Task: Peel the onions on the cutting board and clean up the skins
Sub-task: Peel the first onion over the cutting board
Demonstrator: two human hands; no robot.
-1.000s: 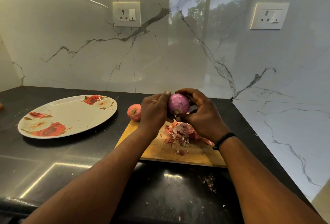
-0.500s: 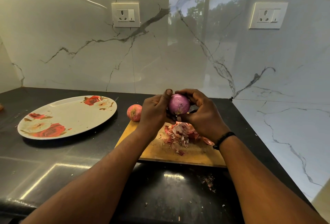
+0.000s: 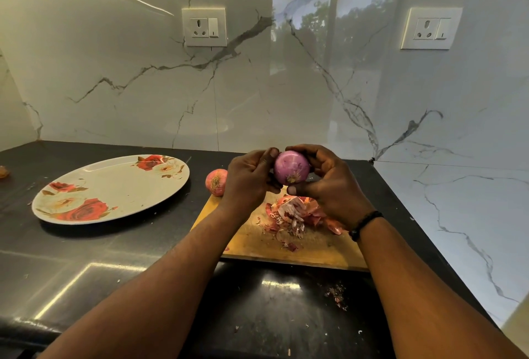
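A peeled purple onion is held above the wooden cutting board, root end toward me. My left hand grips its left side with the thumb at the top. My right hand cups it from the right and below. A heap of pink and red onion skins lies on the board under my hands. A second onion, still in its reddish skin, sits at the board's far left corner.
A large oval plate with red roses lies on the black counter to the left. Skin crumbs are scattered on the counter in front of the board. Marble walls close the back and the right side.
The onion has been turned slightly between my hands, and my left thumb has shifted onto its top. Everything else stays as it was.
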